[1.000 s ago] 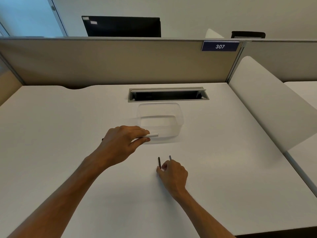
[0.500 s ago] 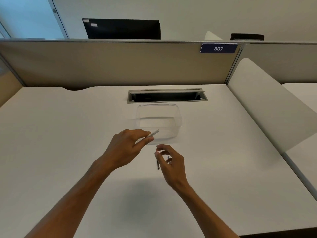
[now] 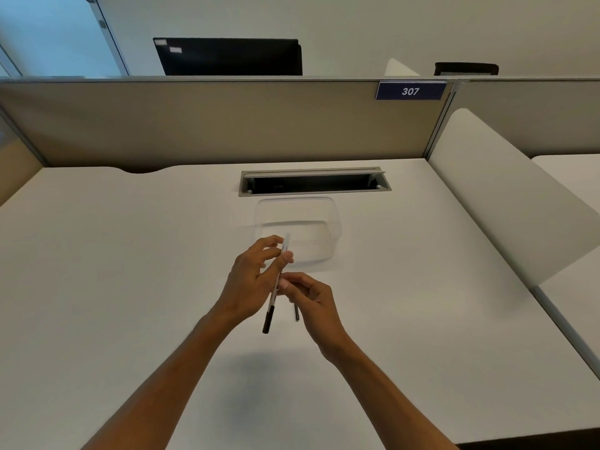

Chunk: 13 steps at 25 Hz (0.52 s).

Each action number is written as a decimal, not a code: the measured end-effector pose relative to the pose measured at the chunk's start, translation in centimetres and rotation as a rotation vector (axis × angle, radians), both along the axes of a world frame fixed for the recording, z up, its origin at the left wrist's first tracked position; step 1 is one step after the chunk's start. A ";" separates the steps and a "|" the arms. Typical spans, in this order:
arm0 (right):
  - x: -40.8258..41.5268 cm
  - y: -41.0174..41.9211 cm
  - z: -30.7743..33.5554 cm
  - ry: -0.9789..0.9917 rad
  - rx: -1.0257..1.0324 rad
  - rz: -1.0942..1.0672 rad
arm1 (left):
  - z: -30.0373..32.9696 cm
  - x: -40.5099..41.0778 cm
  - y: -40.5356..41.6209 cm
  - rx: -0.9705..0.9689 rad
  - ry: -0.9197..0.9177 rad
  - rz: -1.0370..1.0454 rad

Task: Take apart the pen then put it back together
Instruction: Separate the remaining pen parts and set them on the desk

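My left hand (image 3: 251, 284) holds the pen (image 3: 276, 287) above the desk, nearly upright. Its white barrel points away from me and its black end hangs toward me. My right hand (image 3: 311, 303) is pinched, thumb and forefinger tips against the middle of the barrel. A short dark pen piece (image 3: 296, 314) lies on the desk just below my right fingers. I cannot tell whether another small piece sits inside the right-hand pinch.
A clear plastic container (image 3: 297, 228) stands on the white desk (image 3: 130, 271) just beyond my hands. Behind it is an open cable slot (image 3: 313, 182), then the beige partition (image 3: 211, 125). A white side divider (image 3: 506, 203) rises at the right.
My left hand lifted the pen off the desk and turned it from flat to nearly upright. My right hand rose from the two dark pieces to the barrel; only one piece still shows on the desk.
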State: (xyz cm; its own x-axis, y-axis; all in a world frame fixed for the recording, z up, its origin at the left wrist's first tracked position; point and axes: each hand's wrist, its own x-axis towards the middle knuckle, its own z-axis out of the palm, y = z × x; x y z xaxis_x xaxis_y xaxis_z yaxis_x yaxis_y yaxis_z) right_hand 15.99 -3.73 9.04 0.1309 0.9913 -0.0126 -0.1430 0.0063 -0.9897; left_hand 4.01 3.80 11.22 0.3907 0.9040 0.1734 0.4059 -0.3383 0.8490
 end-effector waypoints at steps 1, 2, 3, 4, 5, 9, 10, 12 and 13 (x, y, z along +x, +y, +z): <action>0.0 -0.1 0.0 0.022 -0.033 0.011 | 0.0 0.0 0.0 -0.004 -0.021 0.017; 0.1 -0.1 0.0 0.039 -0.065 0.014 | 0.0 -0.1 0.1 -0.014 -0.046 0.044; 0.2 -0.1 -0.1 0.051 -0.094 0.007 | 0.1 -0.2 0.1 -0.039 -0.075 0.080; 0.4 -0.1 -0.2 0.061 -0.120 -0.009 | 0.1 -0.3 0.2 -0.081 -0.114 0.116; 0.6 0.0 -0.3 0.071 -0.141 -0.031 | 0.2 -0.4 0.2 -0.133 -0.154 0.143; 1.7 -0.1 -0.3 0.105 -0.188 -0.107 | 0.4 -0.9 -0.1 -0.307 -0.261 0.171; 2.0 -0.1 -0.4 0.114 -0.199 -0.117 | 0.3 -1.0 -0.1 -0.333 -0.277 0.175; 2.5 0.0 -0.5 0.139 -0.229 -0.144 | 0.2 -1.2 -0.1 -0.389 -0.315 0.177; 2.8 0.0 -0.5 0.163 -0.245 -0.159 | 0.1 -1.2 -0.2 -0.418 -0.337 0.179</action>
State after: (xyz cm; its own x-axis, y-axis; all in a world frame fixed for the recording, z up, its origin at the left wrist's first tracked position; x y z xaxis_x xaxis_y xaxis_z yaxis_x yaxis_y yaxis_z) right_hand 18.77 -3.72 8.51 0.2605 0.9234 -0.2818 -0.3163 -0.1942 -0.9286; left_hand 2.77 3.63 11.33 0.2102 0.9697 -0.1249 0.1095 0.1037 0.9886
